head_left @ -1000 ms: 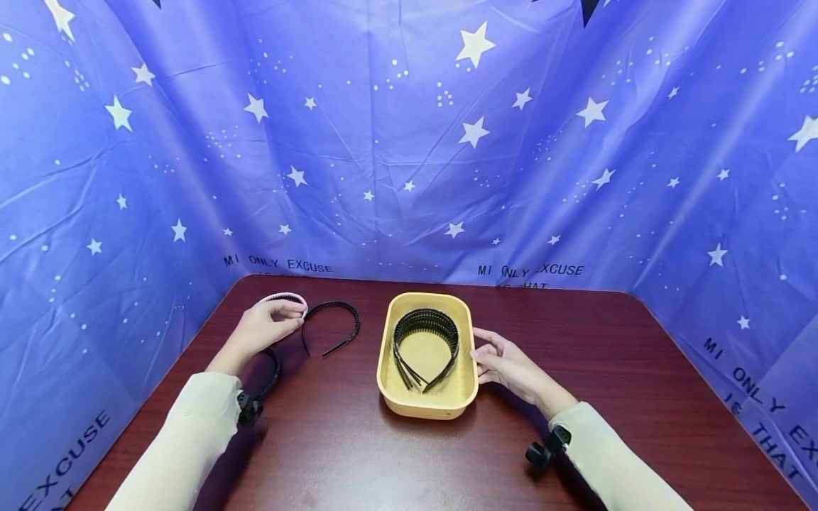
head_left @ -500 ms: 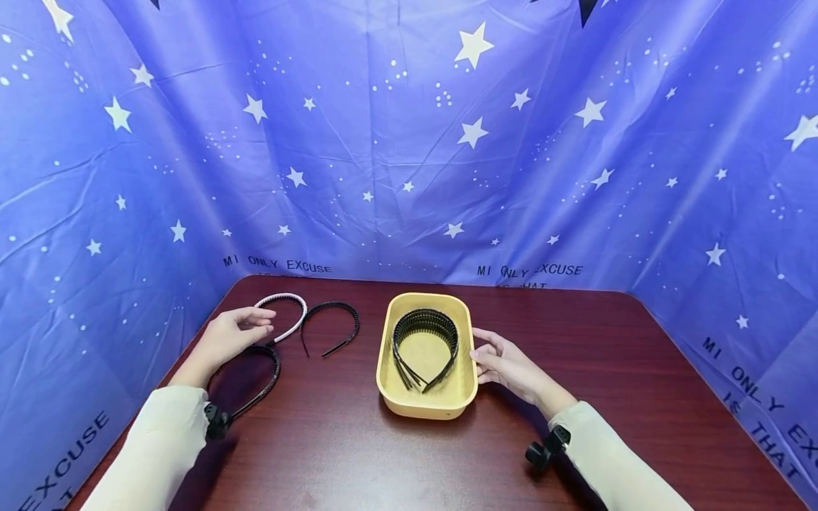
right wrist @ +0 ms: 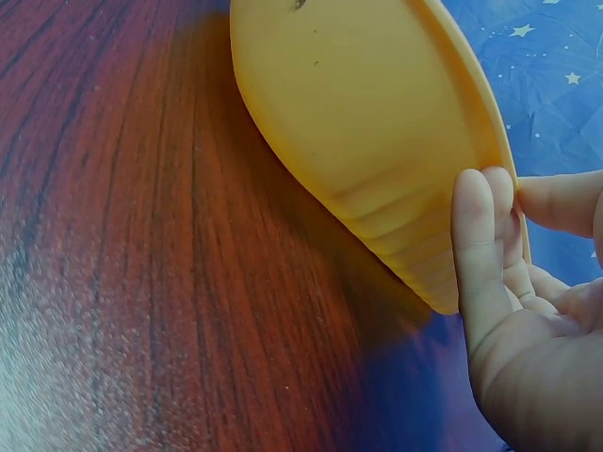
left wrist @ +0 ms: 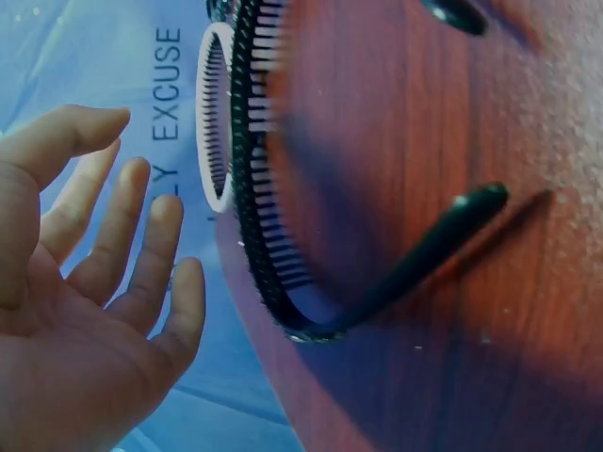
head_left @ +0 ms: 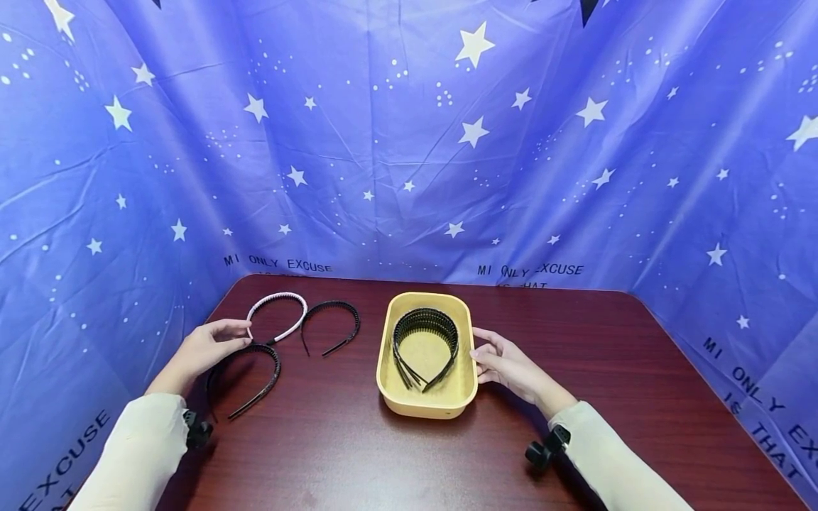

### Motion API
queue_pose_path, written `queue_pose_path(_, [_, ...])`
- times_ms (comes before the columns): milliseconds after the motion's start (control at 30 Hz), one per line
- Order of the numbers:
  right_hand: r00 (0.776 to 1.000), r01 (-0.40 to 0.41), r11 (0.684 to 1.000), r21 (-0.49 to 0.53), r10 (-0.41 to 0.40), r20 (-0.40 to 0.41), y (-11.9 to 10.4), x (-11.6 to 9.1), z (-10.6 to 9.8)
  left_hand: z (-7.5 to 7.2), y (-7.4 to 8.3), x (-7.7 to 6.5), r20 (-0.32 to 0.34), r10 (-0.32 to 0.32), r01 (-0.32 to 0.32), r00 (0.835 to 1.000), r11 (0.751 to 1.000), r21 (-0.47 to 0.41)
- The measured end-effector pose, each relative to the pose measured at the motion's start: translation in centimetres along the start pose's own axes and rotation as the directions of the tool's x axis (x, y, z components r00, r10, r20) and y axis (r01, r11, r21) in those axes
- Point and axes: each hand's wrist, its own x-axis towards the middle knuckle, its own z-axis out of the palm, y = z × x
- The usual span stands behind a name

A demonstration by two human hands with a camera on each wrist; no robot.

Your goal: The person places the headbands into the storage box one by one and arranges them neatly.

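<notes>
My left hand (head_left: pixel 207 348) is above the left side of the table, fingers loosely spread and holding nothing. Just beside it lies a black toothed headband (head_left: pixel 276 369), which fills much of the left wrist view. A white toothed headband (head_left: pixel 295 298) rests behind that one, and a second black headband (head_left: pixel 354 317) lies to its right. In the middle stands a yellow plastic box (head_left: pixel 388 397) with several black headbands (head_left: pixel 455 348) nested together inside. The fingers of my right hand (head_left: pixel 514 369) touch the outside of the box's right wall, as the right wrist view (right wrist: pixel 528 311) also shows.
The dark red wooden table (head_left: pixel 332 454) has rounded far corners. Blue star-printed cloth (head_left: pixel 409 142) hangs around its back and sides. A black wrist camera (head_left: pixel 197 429) sits on the left sleeve, another black camera (head_left: pixel 546 448) on the right one.
My left hand has let go of the white headband and moved left and nearer, to the front black headband. My right hand and the box have stayed in place.
</notes>
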Motion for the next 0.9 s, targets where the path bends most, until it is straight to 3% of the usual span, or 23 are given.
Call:
queue_pose_path(267, [1.0,-0.007,1.0,0.005,0.007,-0.008,0.1,0.0,-0.1,0.1,-1.4,-0.2,0.104,-0.101,0.097,0.989,0.994,0.045])
queue_pose_path(467, [1.0,-0.006,1.0,0.002,0.006,-0.005,0.1,0.0,-0.1,-0.2,-2.0,-0.3,0.101,-0.117,0.11,0.988,0.992,0.066])
queue_pose_path(733, [1.0,-0.005,1.0,0.005,0.005,-0.01,0.1,0.1,0.0,-0.4,-2.4,-0.3,0.104,-0.155,0.153,0.982,0.988,0.027])
queue_pose_path(900, [1.0,-0.003,1.0,0.0,0.003,-0.013,0.1,0.0,0.0,-0.7,-2.4,-0.3,0.098,-0.173,0.166,0.98,0.984,0.071])
